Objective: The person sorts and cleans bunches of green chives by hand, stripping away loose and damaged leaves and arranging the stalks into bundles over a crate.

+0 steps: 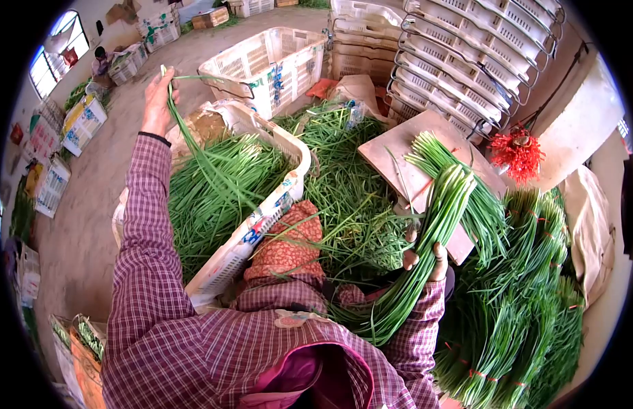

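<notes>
My left hand (158, 102) is raised at the upper left, its fingers closed on a few long garlic chive stalks (194, 146) that trail down over the white crate (301, 163). Loose garlic chives (224, 170) fill that crate. Low on the right, my right hand (437, 262) grips a thick bunch of garlic chives (447, 204), pale stem ends up and leaves drooping toward my lap. Behind this bunch, more chives (483, 211) lie across a tilted board (384, 151).
Banded chive bundles (511, 300) are piled at the right. Red rubber bands (517, 153) hang above them. Loose leaves (350, 198) heap between crate and board. Another white crate (275, 85) and stacked crates (459, 61) stand behind. A person (100, 63) is far off at left.
</notes>
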`<move>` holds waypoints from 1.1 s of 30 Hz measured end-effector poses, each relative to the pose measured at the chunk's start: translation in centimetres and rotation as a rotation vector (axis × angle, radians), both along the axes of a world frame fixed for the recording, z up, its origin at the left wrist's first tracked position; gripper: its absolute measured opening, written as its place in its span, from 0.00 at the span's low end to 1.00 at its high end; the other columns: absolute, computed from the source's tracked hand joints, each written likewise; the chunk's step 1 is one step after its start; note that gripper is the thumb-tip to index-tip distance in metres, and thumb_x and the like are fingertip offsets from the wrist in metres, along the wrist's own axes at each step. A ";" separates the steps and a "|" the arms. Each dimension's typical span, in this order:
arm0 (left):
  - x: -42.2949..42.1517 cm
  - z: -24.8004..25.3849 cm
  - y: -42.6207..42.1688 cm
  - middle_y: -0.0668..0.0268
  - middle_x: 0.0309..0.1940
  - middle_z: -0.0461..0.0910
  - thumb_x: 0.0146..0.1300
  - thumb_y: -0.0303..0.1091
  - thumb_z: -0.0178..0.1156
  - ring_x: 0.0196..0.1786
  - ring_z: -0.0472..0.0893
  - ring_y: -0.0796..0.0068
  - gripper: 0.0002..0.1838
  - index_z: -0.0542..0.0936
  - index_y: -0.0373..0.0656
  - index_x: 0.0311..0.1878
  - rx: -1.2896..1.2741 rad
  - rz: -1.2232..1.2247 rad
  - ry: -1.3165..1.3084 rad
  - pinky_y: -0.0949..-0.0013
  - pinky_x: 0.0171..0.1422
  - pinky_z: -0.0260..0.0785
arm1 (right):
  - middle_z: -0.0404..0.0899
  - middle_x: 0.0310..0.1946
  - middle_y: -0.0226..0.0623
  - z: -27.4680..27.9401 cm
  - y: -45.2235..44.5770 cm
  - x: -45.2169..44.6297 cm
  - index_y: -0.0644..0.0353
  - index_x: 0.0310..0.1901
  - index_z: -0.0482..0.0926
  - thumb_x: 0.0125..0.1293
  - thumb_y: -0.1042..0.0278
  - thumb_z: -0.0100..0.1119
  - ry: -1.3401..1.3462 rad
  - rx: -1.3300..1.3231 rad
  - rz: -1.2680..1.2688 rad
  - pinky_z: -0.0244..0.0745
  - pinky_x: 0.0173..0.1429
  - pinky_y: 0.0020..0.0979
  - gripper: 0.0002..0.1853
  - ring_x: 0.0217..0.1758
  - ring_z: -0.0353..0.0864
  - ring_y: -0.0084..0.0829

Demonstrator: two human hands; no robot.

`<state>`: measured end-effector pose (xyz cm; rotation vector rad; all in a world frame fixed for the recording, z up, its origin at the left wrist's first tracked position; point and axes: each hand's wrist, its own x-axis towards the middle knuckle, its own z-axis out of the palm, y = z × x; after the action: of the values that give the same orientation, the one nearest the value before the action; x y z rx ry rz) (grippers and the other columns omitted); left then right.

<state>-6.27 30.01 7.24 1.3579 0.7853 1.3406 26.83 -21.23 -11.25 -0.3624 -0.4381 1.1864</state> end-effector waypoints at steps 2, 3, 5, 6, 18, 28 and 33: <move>2.3 0.6 -6.2 0.70 0.26 0.77 0.64 0.41 0.61 0.18 0.70 0.86 0.13 0.79 0.41 0.42 0.018 -0.016 0.121 0.83 0.18 0.64 | 0.73 0.54 0.48 0.8 1.3 -0.1 0.57 0.64 0.65 0.60 0.54 0.62 0.048 0.018 -0.031 0.80 0.30 0.36 0.32 0.28 0.78 0.33; 3.6 -0.3 -8.8 0.70 0.26 0.77 0.64 0.41 0.60 0.19 0.71 0.87 0.13 0.79 0.40 0.43 0.009 -0.176 0.179 0.83 0.19 0.66 | 0.71 0.59 0.49 2.1 2.6 -0.6 0.56 0.65 0.63 0.60 0.55 0.62 0.058 0.030 -0.021 0.79 0.29 0.34 0.34 0.27 0.77 0.31; 6.8 -1.5 -14.5 0.70 0.23 0.77 0.66 0.40 0.58 0.17 0.71 0.87 0.13 0.78 0.38 0.42 0.035 -0.527 0.321 0.84 0.17 0.65 | 0.67 0.64 0.50 3.3 4.8 -1.5 0.56 0.66 0.61 0.60 0.56 0.63 0.010 -0.001 0.003 0.79 0.29 0.30 0.35 0.27 0.77 0.30; 8.5 -2.9 -16.5 0.69 0.23 0.78 0.67 0.39 0.57 0.15 0.69 0.89 0.12 0.78 0.38 0.41 -0.024 -0.638 0.354 0.86 0.15 0.62 | 0.67 0.64 0.50 3.9 6.0 -1.9 0.55 0.66 0.62 0.59 0.57 0.63 -0.026 -0.007 0.024 0.79 0.29 0.30 0.35 0.27 0.78 0.30; 13.4 -7.0 -25.2 0.72 0.22 0.73 0.71 0.41 0.53 0.16 0.61 0.91 0.12 0.76 0.41 0.40 -0.200 -1.006 0.256 0.84 0.18 0.51 | 0.80 0.42 0.42 4.8 9.8 -4.6 0.63 0.56 0.70 0.61 0.53 0.61 -0.399 -0.338 0.060 0.80 0.30 0.30 0.27 0.27 0.80 0.30; 13.3 -7.7 -25.7 0.74 0.23 0.72 0.70 0.38 0.54 0.17 0.60 0.93 0.10 0.76 0.42 0.40 -0.282 -1.047 0.245 0.86 0.18 0.48 | 0.79 0.34 0.42 3.4 9.3 -3.3 0.63 0.52 0.72 0.59 0.53 0.63 -0.303 -0.313 0.095 0.80 0.30 0.32 0.25 0.28 0.80 0.34; 13.3 -7.5 -25.4 0.79 0.21 0.65 0.70 0.37 0.55 0.18 0.57 0.93 0.08 0.73 0.43 0.43 -0.297 -0.968 0.300 0.85 0.19 0.46 | 0.81 0.35 0.39 5.4 9.4 -5.8 0.60 0.51 0.72 0.62 0.64 0.61 -0.409 -0.378 0.059 0.80 0.28 0.29 0.18 0.25 0.81 0.29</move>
<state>7.04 4.56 -0.26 1.4196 0.3819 0.2587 21.06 -11.84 -5.86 -0.9346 -0.5798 1.2547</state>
